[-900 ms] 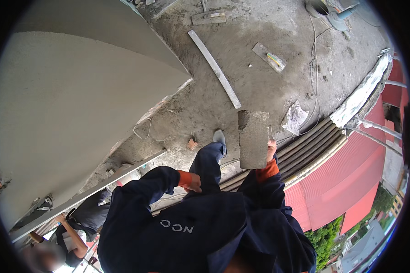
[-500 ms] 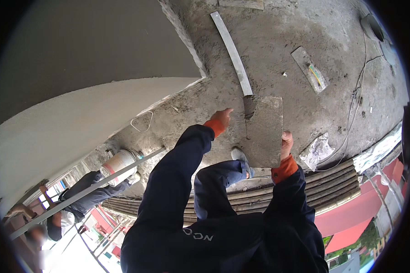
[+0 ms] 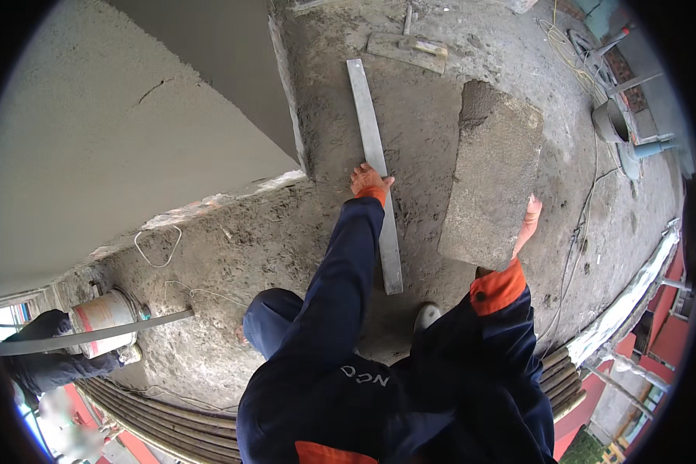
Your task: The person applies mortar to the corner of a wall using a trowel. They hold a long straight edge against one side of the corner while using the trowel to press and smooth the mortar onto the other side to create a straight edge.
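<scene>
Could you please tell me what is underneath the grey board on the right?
Past the right edge of the grey board, part of the right hand shows. The rest of that hand and the floor directly beneath are covered; what lies there cannot be told.

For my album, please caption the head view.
Left hand on a long grey bar, right hand holding a rough board.

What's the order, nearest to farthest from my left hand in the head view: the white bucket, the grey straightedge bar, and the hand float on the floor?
1. Grey straightedge bar: right under your left hand, touching it.
2. Hand float: ahead, beyond the bar's far end.
3. White bucket: farthest, off to your left.
</scene>
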The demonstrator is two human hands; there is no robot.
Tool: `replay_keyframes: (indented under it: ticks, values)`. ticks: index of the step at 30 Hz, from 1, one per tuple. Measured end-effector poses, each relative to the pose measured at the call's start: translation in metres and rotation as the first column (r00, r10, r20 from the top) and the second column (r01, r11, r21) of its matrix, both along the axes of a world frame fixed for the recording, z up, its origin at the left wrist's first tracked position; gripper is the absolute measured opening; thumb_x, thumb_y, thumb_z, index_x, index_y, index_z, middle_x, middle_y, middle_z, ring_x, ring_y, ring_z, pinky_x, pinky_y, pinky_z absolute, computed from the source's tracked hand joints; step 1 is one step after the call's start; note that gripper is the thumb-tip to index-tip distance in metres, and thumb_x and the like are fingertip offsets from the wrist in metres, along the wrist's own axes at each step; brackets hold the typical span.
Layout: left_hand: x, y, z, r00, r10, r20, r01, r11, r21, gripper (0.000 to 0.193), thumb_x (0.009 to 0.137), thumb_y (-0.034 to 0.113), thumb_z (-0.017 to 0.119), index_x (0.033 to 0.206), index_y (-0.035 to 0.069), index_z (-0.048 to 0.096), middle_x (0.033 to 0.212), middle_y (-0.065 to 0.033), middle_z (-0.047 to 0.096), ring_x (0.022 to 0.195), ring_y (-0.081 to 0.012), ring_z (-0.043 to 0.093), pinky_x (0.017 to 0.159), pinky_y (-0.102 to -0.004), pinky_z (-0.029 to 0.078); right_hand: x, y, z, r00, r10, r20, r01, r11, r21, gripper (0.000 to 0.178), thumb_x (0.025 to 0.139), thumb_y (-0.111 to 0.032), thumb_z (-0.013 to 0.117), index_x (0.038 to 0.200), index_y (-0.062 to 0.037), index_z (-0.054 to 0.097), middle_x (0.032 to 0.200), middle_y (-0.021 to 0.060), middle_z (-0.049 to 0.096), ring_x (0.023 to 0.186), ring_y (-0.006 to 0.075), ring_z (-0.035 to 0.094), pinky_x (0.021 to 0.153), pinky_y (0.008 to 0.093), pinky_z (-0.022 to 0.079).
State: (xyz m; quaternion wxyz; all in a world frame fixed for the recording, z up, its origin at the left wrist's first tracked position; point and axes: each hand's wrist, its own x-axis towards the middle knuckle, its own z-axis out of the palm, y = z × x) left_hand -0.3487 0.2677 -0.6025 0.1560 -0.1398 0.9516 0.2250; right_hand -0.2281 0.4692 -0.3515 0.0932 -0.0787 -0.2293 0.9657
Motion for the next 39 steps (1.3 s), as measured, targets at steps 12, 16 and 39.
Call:
replay_keyframes:
  ticks: [12,16,39]
  values:
    - [0.109,-0.026,0.141,0.983,-0.149,-0.104,0.168,0.965,0.201,0.071,0.07,0.042,0.073,0.122,-0.003,0.058,0.116,-0.0239,0.067,0.106,-0.0391,0.065,0.094,-0.0423,0.051,-0.047,0.015,-0.016,0.997,0.022,-0.069,-0.025,0.999,-0.035,0.043,0.083,-0.031,0.06,0.114,-0.0017,0.065,0.114,0.0136,0.069,0.101,0.0322,0.067,0.089,0.0475,0.054]
    - [0.169,-0.034,0.238,0.864,-0.039,-0.503,0.212,0.933,0.291,0.062,0.067,0.03,0.076,0.115,-0.002,0.052,0.101,-0.0238,0.065,0.095,-0.0423,0.065,0.085,-0.0472,0.051,-0.079,0.035,-0.015,0.988,-0.04,-0.148,0.029,0.997,-0.074,0.046,0.083,-0.033,0.058,0.117,-0.0023,0.064,0.117,0.0141,0.068,0.103,0.0341,0.067,0.091,0.0495,0.054]
    - [0.119,-0.147,0.319,0.494,0.333,-0.803,-0.309,0.931,0.196,0.06,0.064,0.024,0.083,0.104,0.001,0.045,0.086,-0.0162,0.062,0.075,-0.0313,0.064,0.071,-0.0443,0.052,-0.03,-0.001,-0.051,0.973,0.231,-0.008,-0.231,0.969,-0.09,0.044,0.084,-0.038,0.057,0.112,-0.0053,0.066,0.108,0.011,0.071,0.096,0.0311,0.068,0.087,0.0454,0.054]
